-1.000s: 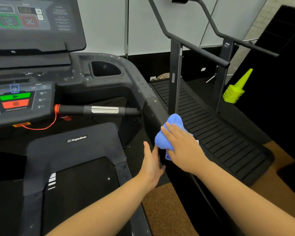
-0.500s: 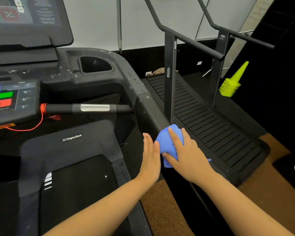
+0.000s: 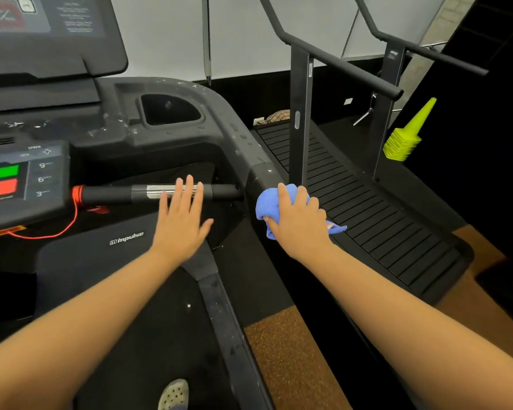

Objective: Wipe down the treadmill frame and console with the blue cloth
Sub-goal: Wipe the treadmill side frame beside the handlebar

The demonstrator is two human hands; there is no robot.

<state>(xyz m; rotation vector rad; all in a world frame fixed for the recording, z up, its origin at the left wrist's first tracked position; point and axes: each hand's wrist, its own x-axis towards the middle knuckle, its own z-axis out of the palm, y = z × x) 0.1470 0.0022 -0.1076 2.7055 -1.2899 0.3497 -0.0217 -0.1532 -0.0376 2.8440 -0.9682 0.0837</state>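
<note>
Gripping the blue cloth balled up in the right hand, pressing it against the end of the treadmill arm rail. Holding the left hand flat, fingers spread, grabbing nothing. Probably handling soft, light and squishy, so bunching it into the palm and not fussing over a careful grip.

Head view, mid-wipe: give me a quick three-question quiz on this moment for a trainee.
1. True or false: the left hand holds the blue cloth.
2. The right hand presses the cloth against: A) the console screen, B) the treadmill's side arm, C) the cup holder.
3. What colour is the stack of cones beside the neighbouring machine?

Key: 1 false, the left hand is flat and holds nothing; 2 B; 3 yellow-green.
</note>
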